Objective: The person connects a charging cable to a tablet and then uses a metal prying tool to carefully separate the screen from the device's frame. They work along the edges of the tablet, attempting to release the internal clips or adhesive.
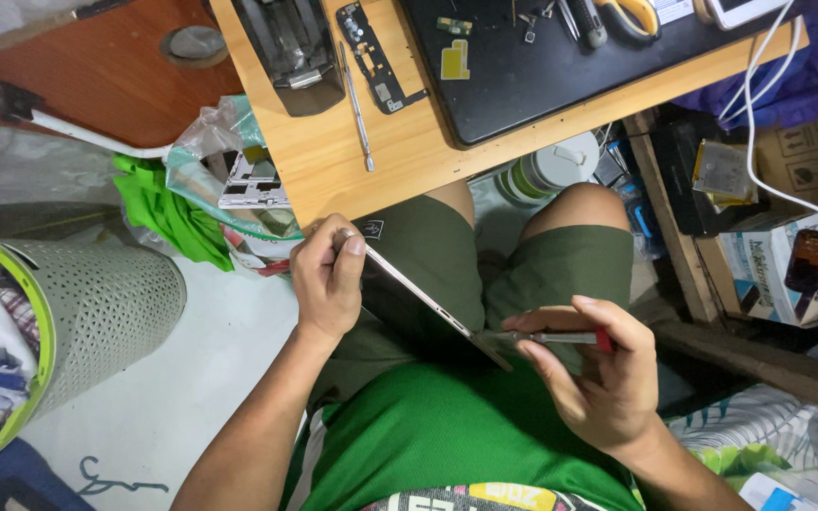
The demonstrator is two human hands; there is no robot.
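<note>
left hand (328, 276) grips one tablet (425, 305) edge, right hand (598, 374) grips one red-tipped screwdriver (556, 337).

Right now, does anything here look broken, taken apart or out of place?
Yes. A phone frame and a circuit strip lie loose on the wooden table, so a device is taken apart. The left hand holds a thin panel over the lap, and the right hand holds a red-tipped tool to its edge.
</note>
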